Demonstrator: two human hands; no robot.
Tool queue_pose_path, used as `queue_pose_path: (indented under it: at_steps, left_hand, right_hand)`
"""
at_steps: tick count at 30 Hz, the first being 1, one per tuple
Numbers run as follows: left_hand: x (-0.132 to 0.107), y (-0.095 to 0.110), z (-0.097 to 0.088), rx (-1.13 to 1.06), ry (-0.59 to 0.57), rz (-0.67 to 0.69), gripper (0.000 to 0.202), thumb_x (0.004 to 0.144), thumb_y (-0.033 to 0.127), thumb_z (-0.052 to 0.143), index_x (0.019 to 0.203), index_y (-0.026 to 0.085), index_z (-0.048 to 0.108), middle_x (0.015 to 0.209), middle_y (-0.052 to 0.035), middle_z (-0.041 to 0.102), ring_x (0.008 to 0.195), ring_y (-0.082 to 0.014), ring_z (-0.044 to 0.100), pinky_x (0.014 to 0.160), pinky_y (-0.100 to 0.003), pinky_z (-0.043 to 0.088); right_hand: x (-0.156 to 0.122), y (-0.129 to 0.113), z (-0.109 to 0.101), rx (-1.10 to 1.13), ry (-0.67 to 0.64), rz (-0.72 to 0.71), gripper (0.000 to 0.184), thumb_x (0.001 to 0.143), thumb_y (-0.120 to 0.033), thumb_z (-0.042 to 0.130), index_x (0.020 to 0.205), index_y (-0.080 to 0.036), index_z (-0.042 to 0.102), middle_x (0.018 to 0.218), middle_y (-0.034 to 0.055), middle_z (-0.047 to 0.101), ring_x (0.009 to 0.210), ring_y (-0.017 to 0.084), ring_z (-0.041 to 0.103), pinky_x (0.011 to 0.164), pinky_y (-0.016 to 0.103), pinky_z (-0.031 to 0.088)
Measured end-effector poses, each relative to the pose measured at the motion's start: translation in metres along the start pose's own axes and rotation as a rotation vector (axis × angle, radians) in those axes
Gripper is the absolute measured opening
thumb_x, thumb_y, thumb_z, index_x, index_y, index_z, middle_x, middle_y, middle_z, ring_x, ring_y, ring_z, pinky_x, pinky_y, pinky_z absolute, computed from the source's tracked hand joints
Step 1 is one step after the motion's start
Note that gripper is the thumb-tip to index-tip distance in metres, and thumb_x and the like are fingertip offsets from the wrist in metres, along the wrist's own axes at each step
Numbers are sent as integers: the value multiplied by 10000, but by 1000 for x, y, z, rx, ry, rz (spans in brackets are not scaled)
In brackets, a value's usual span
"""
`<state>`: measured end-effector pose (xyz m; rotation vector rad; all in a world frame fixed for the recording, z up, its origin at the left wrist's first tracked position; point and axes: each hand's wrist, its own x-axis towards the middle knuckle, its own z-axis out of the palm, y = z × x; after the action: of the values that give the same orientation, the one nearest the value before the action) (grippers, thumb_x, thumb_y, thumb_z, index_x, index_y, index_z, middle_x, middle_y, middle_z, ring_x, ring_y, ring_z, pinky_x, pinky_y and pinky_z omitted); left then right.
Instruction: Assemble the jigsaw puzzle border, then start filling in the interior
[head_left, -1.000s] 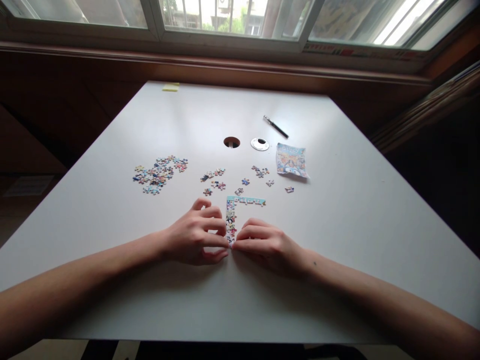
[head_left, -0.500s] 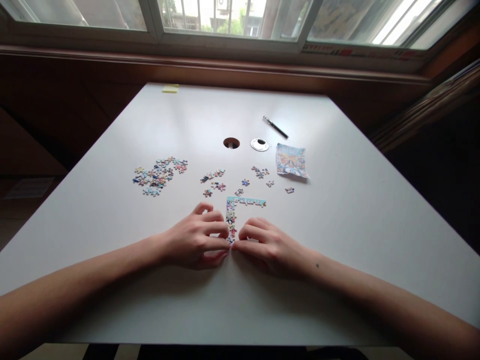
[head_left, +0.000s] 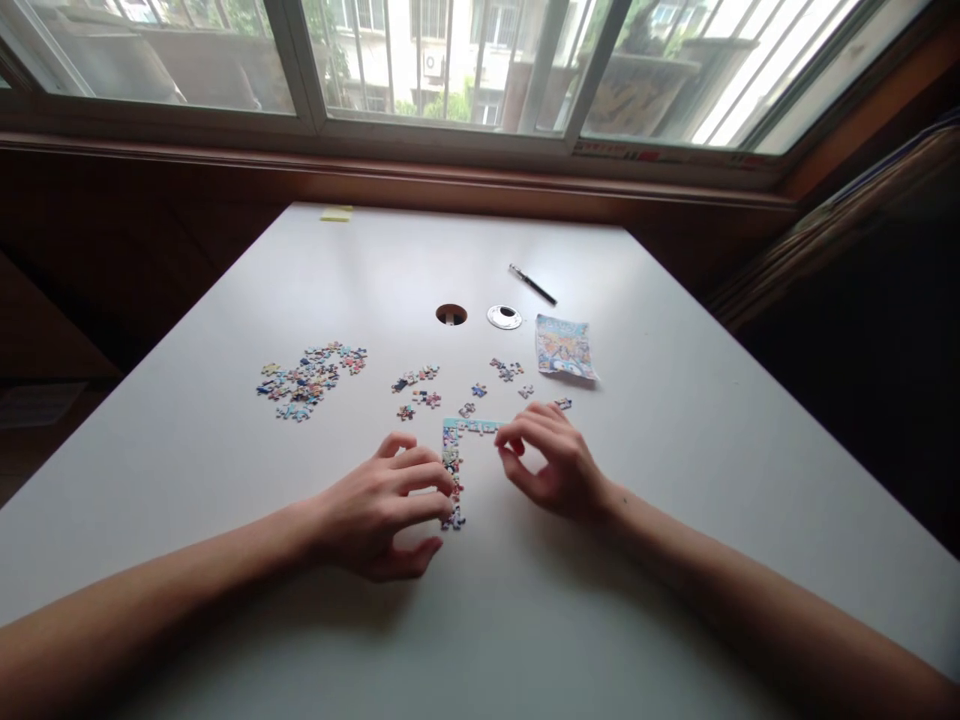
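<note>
An L-shaped joined strip of jigsaw pieces [head_left: 452, 462] lies on the white table, with a light-blue top edge and a multicoloured left side running toward me. My left hand [head_left: 390, 508] rests beside the left side, fingers spread and tips touching its outer edge, the thumb apart from it. At the right end of the top edge hovers my right hand [head_left: 551, 455], its fingers curved and parted from the thumb. I see nothing held in it. It hides the end of that top row. Small groups of loose jigsaw pieces [head_left: 427, 398] lie just beyond the strip.
A heap of jigsaw pieces [head_left: 304, 382] spreads at the left. Farther back are a picture sheet [head_left: 565, 350], a pen [head_left: 532, 285], a round metal cover [head_left: 504, 317] and a hole [head_left: 451, 315] in the table [head_left: 225, 480]. A yellow note [head_left: 336, 213] sits near the window.
My right hand has left the near end of the strip and moved up and right to the top row. My left fingers have spread, the thumb coming away. The view has tilted up.
</note>
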<state>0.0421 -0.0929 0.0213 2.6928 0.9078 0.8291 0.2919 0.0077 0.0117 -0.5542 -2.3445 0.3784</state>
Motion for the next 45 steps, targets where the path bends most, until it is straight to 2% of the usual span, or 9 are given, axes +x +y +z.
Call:
queue_pose_path:
  at_steps: [3,6,10,12,15,20,23,38,45]
  left_hand:
    - [0,0,0,6,31,-3,93,805,226,599,829,206,511,834,-29,650,803,-183,574,849,-391,359]
    - [0,0,1,9,33,6,126,800,217,591,782,203,467,762,-9,599,753,-168,546,823,-380,352]
    - [0,1,2,25,34,15,140,791,205,597,771,204,458,758,-4,590,747,-163,542,828,-373,349]
    - [1,1,2,35,30,18,139,786,204,598,767,205,460,758,-6,590,738,-163,542,827,-371,350]
    - [0,0,2,40,32,18,135,785,202,594,766,206,461,753,-5,590,724,-161,538,827,-371,350]
    - [-1,0,3,38,48,14,133,777,190,597,777,202,465,766,-3,595,738,-160,539,824,-371,348]
    - [-1,0,3,41,60,9,130,774,182,595,773,205,467,771,-1,603,735,-155,538,830,-369,351]
    - [3,-2,-1,18,103,-97,118,798,127,587,774,207,503,791,-13,617,774,-163,543,837,-355,386]
    - [1,-3,-1,12,41,-73,89,808,163,613,862,221,572,898,-22,674,875,-183,578,884,-376,386]
  right_hand:
    - [4,20,-3,-97,104,166,91,865,-143,575,850,-208,635,763,21,656,780,199,564,823,377,417]
    - [5,30,-4,-206,73,203,138,905,-194,553,956,-216,680,1015,56,731,1026,264,588,948,431,400]
    - [7,24,-4,-272,-152,125,380,961,-239,492,1328,-231,589,1458,41,568,1384,322,394,1109,508,281]
    - [9,20,-2,-279,-282,87,478,973,-226,465,1450,-247,488,1542,28,479,1464,327,297,1143,529,230]
    - [10,19,1,-256,-322,99,506,973,-210,463,1478,-226,454,1492,62,537,1452,325,331,1149,541,225]
    - [9,32,1,-98,-38,217,305,985,-135,437,1181,-174,666,1082,88,739,1106,244,613,998,448,432]
    - [9,44,-3,-69,-7,202,251,965,-130,503,1102,-184,706,944,73,734,924,222,632,883,412,487]
    - [7,56,-23,-288,-220,194,205,968,-213,542,1004,-206,744,1010,101,683,965,266,533,923,445,409]
    - [7,60,-22,-271,-119,284,75,903,-244,629,895,-182,672,929,89,665,928,262,566,876,406,437]
